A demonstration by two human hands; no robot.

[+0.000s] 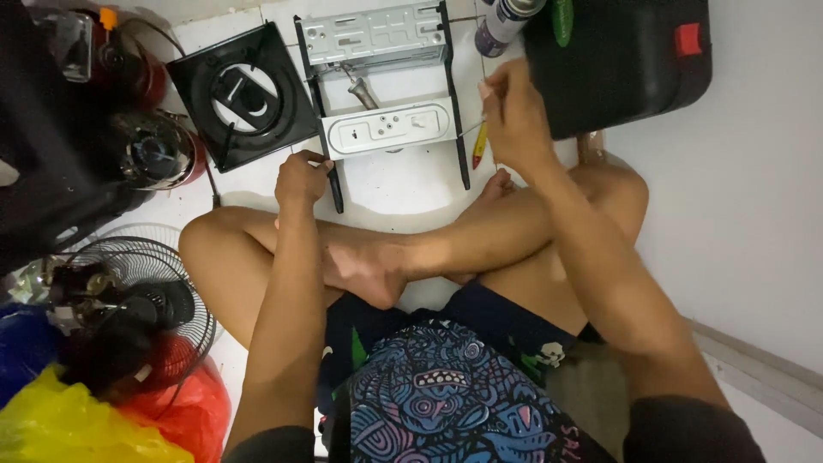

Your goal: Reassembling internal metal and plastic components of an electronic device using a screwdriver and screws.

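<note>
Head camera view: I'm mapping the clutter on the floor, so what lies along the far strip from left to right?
Dark round pot → black square burner plate → grey metal frame → spray can → black case with a red latch.

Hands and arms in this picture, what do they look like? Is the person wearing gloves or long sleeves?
No gloves. The left hand and right hand are bare, with no rings or watch showing. Both arms are bare from wrist to upper arm, where short dark sleeves begin.
</note>
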